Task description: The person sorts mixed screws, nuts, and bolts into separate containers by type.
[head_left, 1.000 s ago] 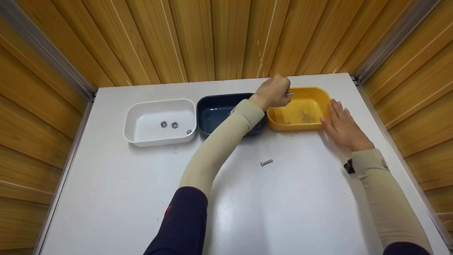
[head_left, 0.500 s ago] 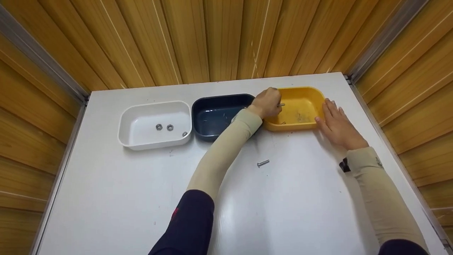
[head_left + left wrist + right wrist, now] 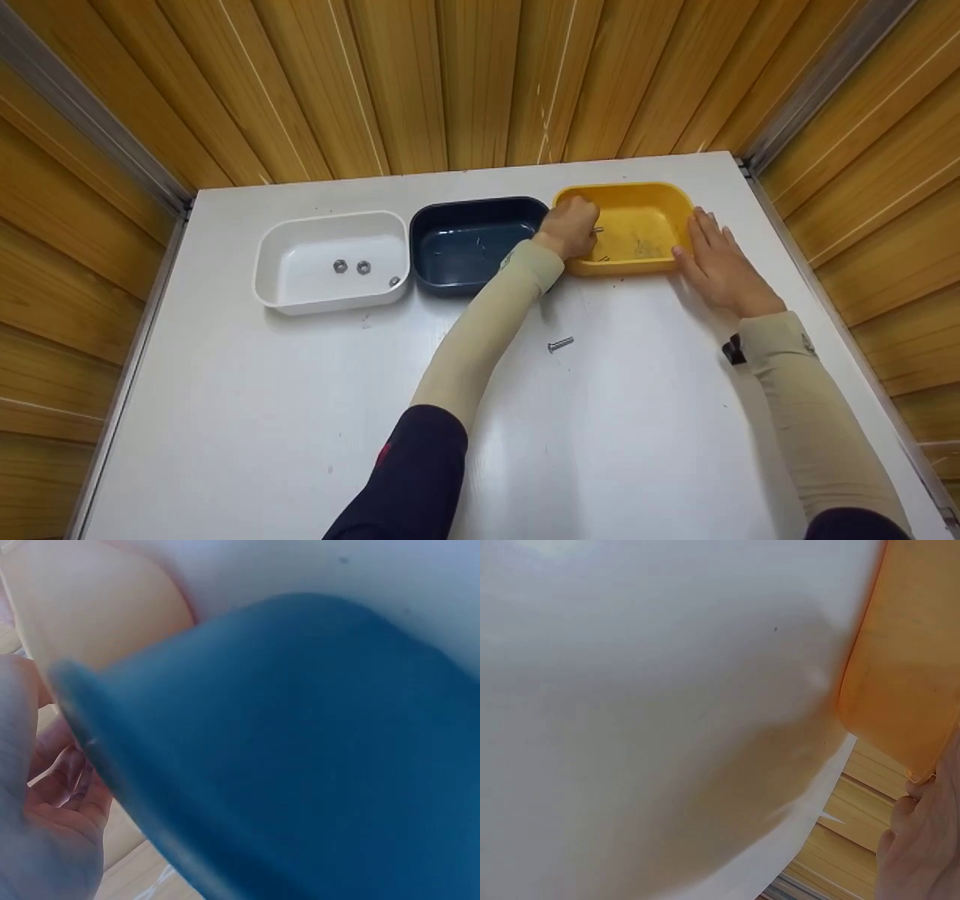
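My left hand (image 3: 571, 226) is inside the left end of the yellow box (image 3: 670, 264), fingers curled around a metal screw (image 3: 598, 229) whose end sticks out on the right. In the left wrist view the dark blue box (image 3: 300, 742) hides part of that hand. My right hand (image 3: 724, 270) rests its straight fingers against the yellow box's right wall; the right wrist view catches only its edge beside the orange-looking wall. A small piece of metal (image 3: 604, 259) lies at the box's near side. Another screw (image 3: 561, 344) lies on the white table (image 3: 637, 420).
A white box (image 3: 300, 306) with several nuts (image 3: 364, 267) stands left of the dark blue box, which stands between it and the yellow box. Wood-patterned walls (image 3: 480, 82) enclose the table at the back and both sides.
My left hand has come down and slightly left into the yellow box, still holding the screw. The right hand keeps its place against the box. The head view has shifted a little.
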Tool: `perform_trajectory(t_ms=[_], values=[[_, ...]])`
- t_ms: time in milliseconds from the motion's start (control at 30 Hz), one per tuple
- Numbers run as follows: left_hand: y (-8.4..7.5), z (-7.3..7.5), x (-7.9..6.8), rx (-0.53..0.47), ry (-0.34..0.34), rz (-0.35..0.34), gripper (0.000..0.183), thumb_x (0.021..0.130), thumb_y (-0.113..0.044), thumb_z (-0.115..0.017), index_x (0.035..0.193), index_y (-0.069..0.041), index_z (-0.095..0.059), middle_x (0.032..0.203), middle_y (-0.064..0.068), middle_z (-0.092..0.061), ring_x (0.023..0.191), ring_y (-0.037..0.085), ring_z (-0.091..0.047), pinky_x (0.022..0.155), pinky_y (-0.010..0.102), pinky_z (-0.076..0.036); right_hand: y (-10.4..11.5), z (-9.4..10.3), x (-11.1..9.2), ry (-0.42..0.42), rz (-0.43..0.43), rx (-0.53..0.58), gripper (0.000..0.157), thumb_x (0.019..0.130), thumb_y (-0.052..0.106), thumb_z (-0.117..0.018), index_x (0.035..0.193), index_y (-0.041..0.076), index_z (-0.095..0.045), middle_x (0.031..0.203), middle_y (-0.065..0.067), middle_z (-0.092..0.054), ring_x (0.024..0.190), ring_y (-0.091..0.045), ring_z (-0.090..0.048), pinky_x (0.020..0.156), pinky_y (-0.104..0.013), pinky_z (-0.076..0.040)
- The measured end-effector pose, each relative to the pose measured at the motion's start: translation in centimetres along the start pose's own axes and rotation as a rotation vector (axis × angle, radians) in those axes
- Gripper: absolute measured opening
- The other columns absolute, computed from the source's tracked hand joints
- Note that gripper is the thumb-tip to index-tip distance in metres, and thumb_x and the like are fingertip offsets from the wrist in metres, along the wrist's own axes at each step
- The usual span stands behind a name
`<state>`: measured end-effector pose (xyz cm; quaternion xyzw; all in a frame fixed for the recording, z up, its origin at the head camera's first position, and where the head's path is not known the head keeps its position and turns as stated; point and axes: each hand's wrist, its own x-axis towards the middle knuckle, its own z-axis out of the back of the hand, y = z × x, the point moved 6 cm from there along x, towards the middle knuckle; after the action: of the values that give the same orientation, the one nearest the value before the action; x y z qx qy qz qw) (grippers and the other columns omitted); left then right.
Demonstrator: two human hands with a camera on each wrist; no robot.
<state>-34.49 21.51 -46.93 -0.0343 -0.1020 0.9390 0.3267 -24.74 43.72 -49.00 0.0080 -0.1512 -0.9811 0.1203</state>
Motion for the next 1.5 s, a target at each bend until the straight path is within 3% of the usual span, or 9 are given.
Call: perform_trajectory(t_ms=[267, 533, 767, 933, 1133, 1500], values=[[0.8, -0.1, -0.4, -0.026, 0.007, 0.024, 0.019, 0.093, -0.014, -0.062, 0.107, -0.009, -0.073, 0.093, 0.001, -0.063, 0.082, 0.013, -0.055, 0.075, 0.027, -0.053, 0.3, 0.2, 0.3, -0.003, 0.006, 0.002, 0.075, 0.108, 0.049, -0.024, 0.159, 0.0, 0.001, 0.168, -0.014, 0.008, 0.154, -0.034, 0.008, 0.124, -0.049, 0.006], [1.0, 0.1, -1.0, -0.002, -0.017, 0.012, 0.019, 0.094, -0.022, -0.064, 0.103, -0.008, -0.073, 0.1, 0.004, -0.066, 0.088, 0.014, -0.06, 0.08, 0.031, -0.057, 0.6, -0.1, 0.5, 0.016, -0.002, 0.009, 0.076, 0.108, 0.05, -0.023, 0.159, 0.001, 0.003, 0.168, -0.013, 0.01, 0.154, -0.034, 0.008, 0.124, -0.049, 0.005], [0.9, 0.4, -1.0, -0.03, 0.004, 0.017, 0.022, 0.095, -0.021, -0.064, 0.111, -0.009, -0.073, 0.1, 0.002, -0.062, 0.086, 0.014, -0.056, 0.08, 0.025, -0.055, 0.6, -0.3, 0.7, 0.025, -0.004, 0.009, 0.076, 0.108, 0.05, -0.023, 0.159, 0.001, 0.003, 0.167, -0.012, 0.011, 0.154, -0.036, 0.006, 0.124, -0.049, 0.005], [0.5, 1.0, -1.2, -0.023, -0.01, -0.005, 0.021, 0.096, -0.022, -0.063, 0.109, -0.01, -0.072, 0.102, 0.002, -0.063, 0.086, 0.014, -0.057, 0.079, 0.024, -0.055, 0.7, -0.2, 0.9, 0.017, 0.018, 0.028, 0.075, 0.108, 0.048, -0.025, 0.158, -0.001, 0.001, 0.167, -0.015, 0.009, 0.154, -0.035, 0.008, 0.124, -0.051, 0.005], [-0.1, 1.6, -1.5, -0.034, -0.012, -0.04, 0.025, 0.097, -0.023, -0.064, 0.118, -0.011, -0.069, 0.104, 0.002, -0.064, 0.089, 0.012, -0.057, 0.083, 0.021, -0.054, 0.3, -0.2, 1.2, 0.024, 0.01, 0.021, 0.076, 0.108, 0.049, -0.024, 0.159, 0.0, 0.002, 0.168, -0.013, 0.009, 0.154, -0.036, 0.007, 0.124, -0.049, 0.006], [-0.2, 2.9, -3.0, 0.01, -0.041, -0.12, 0.027, 0.097, -0.027, -0.064, 0.119, -0.01, -0.067, 0.109, 0.003, -0.065, 0.094, 0.012, -0.059, 0.084, 0.023, -0.054, 0.4, -0.2, 1.8, 0.029, 0.028, 0.028, 0.075, 0.108, 0.048, -0.024, 0.158, -0.001, 0.004, 0.167, -0.015, 0.011, 0.154, -0.036, 0.01, 0.124, -0.048, 0.006]])
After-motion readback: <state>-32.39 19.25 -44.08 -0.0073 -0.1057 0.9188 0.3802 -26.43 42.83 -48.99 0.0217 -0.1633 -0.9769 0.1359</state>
